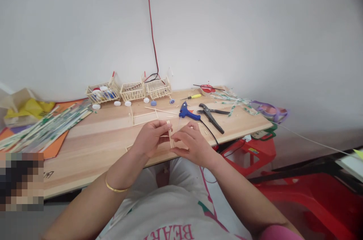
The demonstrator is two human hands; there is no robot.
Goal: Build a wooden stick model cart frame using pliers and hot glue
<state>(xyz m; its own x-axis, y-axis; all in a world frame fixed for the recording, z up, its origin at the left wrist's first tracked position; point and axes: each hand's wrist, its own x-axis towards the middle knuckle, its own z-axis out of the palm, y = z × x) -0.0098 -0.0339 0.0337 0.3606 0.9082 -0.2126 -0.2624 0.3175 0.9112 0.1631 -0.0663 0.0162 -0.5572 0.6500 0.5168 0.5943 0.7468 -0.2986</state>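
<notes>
My left hand and my right hand meet over the near edge of a wooden board. Together they pinch a small frame of thin wooden sticks, held upright between the fingertips. More loose sticks lie glued into a frame on the board just beyond. A blue glue gun rests a little past my right hand, its black cord running off the board's edge.
Three little stick baskets and several bottle caps line the board's far edge by the wall. Black pliers, a yellow screwdriver and a red dish lie right. Stick wrappers are piled left. Red plastic stools stand at right.
</notes>
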